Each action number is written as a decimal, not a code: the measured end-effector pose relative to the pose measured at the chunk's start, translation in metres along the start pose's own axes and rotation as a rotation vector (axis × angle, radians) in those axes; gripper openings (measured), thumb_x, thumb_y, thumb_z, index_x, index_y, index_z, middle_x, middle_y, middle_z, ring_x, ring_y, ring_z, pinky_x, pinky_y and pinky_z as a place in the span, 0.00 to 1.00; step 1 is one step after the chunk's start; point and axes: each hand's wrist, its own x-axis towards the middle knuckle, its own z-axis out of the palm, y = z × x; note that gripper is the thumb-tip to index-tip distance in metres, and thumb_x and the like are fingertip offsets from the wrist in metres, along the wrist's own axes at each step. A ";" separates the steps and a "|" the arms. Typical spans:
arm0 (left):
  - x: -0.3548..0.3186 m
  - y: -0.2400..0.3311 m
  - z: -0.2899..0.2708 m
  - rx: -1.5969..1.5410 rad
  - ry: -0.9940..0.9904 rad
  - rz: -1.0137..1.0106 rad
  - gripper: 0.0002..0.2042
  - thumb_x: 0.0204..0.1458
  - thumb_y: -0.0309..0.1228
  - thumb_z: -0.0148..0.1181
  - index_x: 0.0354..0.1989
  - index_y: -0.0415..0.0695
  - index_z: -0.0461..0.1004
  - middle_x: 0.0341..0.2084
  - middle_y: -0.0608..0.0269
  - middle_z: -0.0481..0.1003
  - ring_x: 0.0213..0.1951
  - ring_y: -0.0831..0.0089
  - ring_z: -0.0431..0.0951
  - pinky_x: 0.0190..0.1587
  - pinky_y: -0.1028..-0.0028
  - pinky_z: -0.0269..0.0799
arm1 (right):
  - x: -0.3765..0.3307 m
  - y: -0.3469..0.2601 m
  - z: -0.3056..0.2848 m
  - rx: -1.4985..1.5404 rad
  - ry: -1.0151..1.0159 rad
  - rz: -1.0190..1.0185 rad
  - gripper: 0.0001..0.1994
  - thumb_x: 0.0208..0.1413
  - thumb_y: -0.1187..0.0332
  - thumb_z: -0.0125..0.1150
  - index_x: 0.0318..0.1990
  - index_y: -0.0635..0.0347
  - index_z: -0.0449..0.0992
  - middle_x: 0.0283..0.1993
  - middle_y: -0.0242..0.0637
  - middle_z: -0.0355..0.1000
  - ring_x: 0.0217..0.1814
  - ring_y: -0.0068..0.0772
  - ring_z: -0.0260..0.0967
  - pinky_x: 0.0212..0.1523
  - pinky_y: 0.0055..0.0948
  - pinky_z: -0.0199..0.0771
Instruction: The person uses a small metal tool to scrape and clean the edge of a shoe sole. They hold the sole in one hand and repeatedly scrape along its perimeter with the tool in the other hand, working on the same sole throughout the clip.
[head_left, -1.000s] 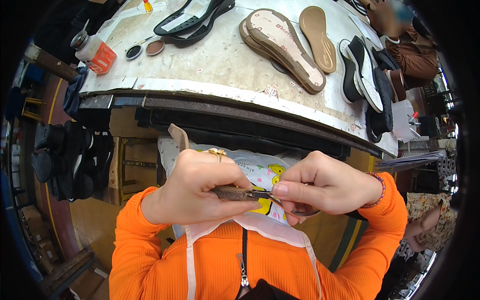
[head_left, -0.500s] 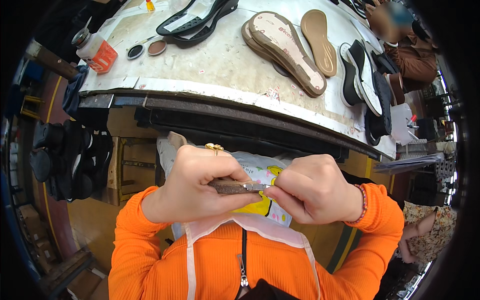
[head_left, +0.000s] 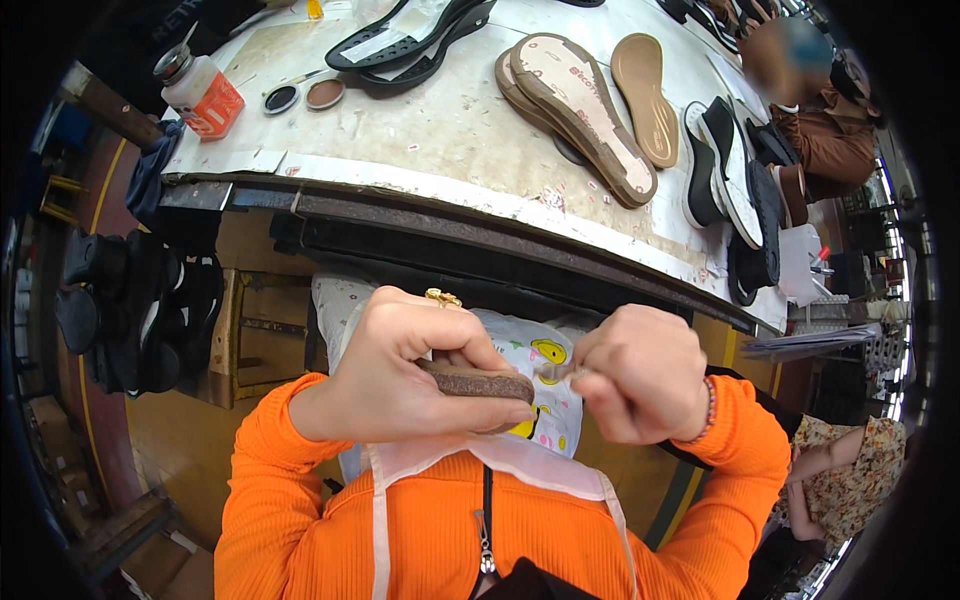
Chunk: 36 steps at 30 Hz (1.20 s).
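A brown shoe sole (head_left: 476, 381) is lying edge-on in the left hand (head_left: 400, 385) — thumb running along its lower edge, fingers curling over the top, so only its thick, rough, dark-brown rim is showing. It is sitting roughly level, held up close in front of the chest, its free end poking out past the fingertips toward the right hand (head_left: 645, 375). That right hand is closing into a loose fist just beside this end, pinching a thin, pale strip (head_left: 556, 372) — the strip is bridging the small gap between sole tip and fingers; whether it is peeling off the sole cannot be told.
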 end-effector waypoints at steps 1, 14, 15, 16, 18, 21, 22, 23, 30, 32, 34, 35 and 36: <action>0.000 -0.001 0.000 0.027 0.010 0.029 0.09 0.33 0.26 0.74 0.18 0.39 0.77 0.15 0.62 0.76 0.16 0.79 0.73 0.19 0.81 0.64 | 0.002 -0.001 -0.003 0.082 -0.014 0.089 0.10 0.45 0.71 0.65 0.20 0.60 0.69 0.16 0.33 0.61 0.14 0.32 0.59 0.15 0.30 0.57; -0.003 0.006 -0.005 0.193 -0.020 0.072 0.08 0.33 0.24 0.72 0.18 0.40 0.76 0.15 0.62 0.75 0.16 0.76 0.73 0.18 0.79 0.62 | 0.029 -0.011 -0.031 0.779 -0.680 0.830 0.21 0.65 0.60 0.46 0.23 0.67 0.70 0.16 0.33 0.69 0.17 0.20 0.64 0.20 0.24 0.65; -0.003 0.006 -0.005 0.198 -0.021 0.080 0.08 0.33 0.24 0.72 0.18 0.40 0.76 0.14 0.62 0.74 0.15 0.76 0.73 0.18 0.79 0.62 | 0.029 -0.011 -0.031 0.783 -0.687 0.839 0.22 0.65 0.60 0.46 0.23 0.67 0.70 0.16 0.33 0.68 0.17 0.20 0.64 0.20 0.23 0.65; -0.003 0.006 -0.005 0.204 -0.022 0.082 0.08 0.33 0.25 0.72 0.18 0.40 0.76 0.14 0.62 0.74 0.15 0.75 0.72 0.18 0.78 0.62 | 0.029 -0.011 -0.030 0.788 -0.694 0.852 0.22 0.65 0.60 0.46 0.23 0.67 0.70 0.16 0.32 0.68 0.17 0.19 0.63 0.20 0.23 0.65; -0.003 0.005 -0.005 0.215 -0.011 0.111 0.09 0.32 0.25 0.73 0.18 0.41 0.76 0.13 0.63 0.73 0.14 0.76 0.71 0.17 0.79 0.59 | 0.030 -0.011 -0.029 0.785 -0.710 0.879 0.22 0.65 0.60 0.46 0.23 0.67 0.70 0.16 0.32 0.68 0.18 0.18 0.63 0.21 0.23 0.65; -0.002 0.003 -0.003 0.239 0.013 0.169 0.10 0.30 0.26 0.75 0.18 0.41 0.77 0.10 0.63 0.71 0.11 0.79 0.68 0.15 0.80 0.55 | 0.030 -0.012 -0.028 0.841 -0.709 0.942 0.22 0.65 0.60 0.46 0.23 0.68 0.70 0.16 0.32 0.68 0.18 0.17 0.63 0.21 0.22 0.64; -0.002 0.003 -0.003 0.249 0.011 0.174 0.10 0.30 0.26 0.75 0.18 0.41 0.77 0.10 0.63 0.71 0.11 0.78 0.68 0.15 0.80 0.55 | 0.031 -0.012 -0.028 0.847 -0.716 0.962 0.22 0.65 0.60 0.46 0.23 0.68 0.70 0.16 0.32 0.68 0.18 0.17 0.63 0.20 0.22 0.64; -0.002 0.003 -0.003 0.251 0.010 0.183 0.10 0.30 0.26 0.75 0.18 0.41 0.77 0.10 0.63 0.71 0.11 0.78 0.68 0.15 0.80 0.55 | 0.031 -0.012 -0.028 0.853 -0.724 0.982 0.22 0.65 0.60 0.46 0.23 0.68 0.70 0.17 0.32 0.68 0.18 0.16 0.63 0.20 0.22 0.64; -0.004 0.006 -0.005 0.304 -0.007 0.134 0.09 0.33 0.26 0.72 0.18 0.41 0.74 0.14 0.63 0.73 0.16 0.72 0.72 0.18 0.77 0.62 | 0.028 -0.011 -0.023 0.274 -0.629 0.448 0.16 0.57 0.66 0.56 0.19 0.64 0.67 0.14 0.34 0.65 0.15 0.29 0.64 0.17 0.28 0.62; -0.002 0.003 -0.005 0.299 0.034 0.136 0.09 0.33 0.26 0.73 0.18 0.41 0.74 0.13 0.63 0.73 0.15 0.74 0.72 0.18 0.78 0.62 | 0.023 -0.012 -0.016 -0.009 -0.462 0.188 0.15 0.52 0.67 0.60 0.18 0.60 0.65 0.13 0.33 0.61 0.14 0.32 0.61 0.16 0.30 0.60; -0.002 0.003 -0.005 0.193 0.053 0.056 0.10 0.33 0.26 0.73 0.18 0.40 0.75 0.13 0.62 0.73 0.15 0.78 0.72 0.17 0.80 0.61 | 0.018 -0.009 -0.006 -0.243 -0.289 -0.064 0.15 0.47 0.68 0.63 0.17 0.55 0.62 0.13 0.30 0.55 0.12 0.30 0.56 0.14 0.31 0.57; -0.002 0.002 -0.005 0.145 0.061 0.019 0.10 0.34 0.26 0.73 0.18 0.39 0.75 0.12 0.62 0.74 0.14 0.80 0.72 0.17 0.81 0.61 | 0.016 -0.007 -0.003 -0.265 -0.249 -0.097 0.15 0.47 0.68 0.63 0.17 0.55 0.63 0.13 0.30 0.55 0.12 0.31 0.56 0.14 0.31 0.56; -0.002 0.002 -0.005 0.109 0.058 0.001 0.10 0.34 0.26 0.73 0.18 0.39 0.75 0.12 0.62 0.74 0.14 0.81 0.72 0.17 0.81 0.61 | 0.015 -0.005 -0.001 -0.288 -0.228 -0.124 0.14 0.46 0.69 0.63 0.17 0.56 0.63 0.13 0.30 0.55 0.12 0.31 0.56 0.14 0.31 0.55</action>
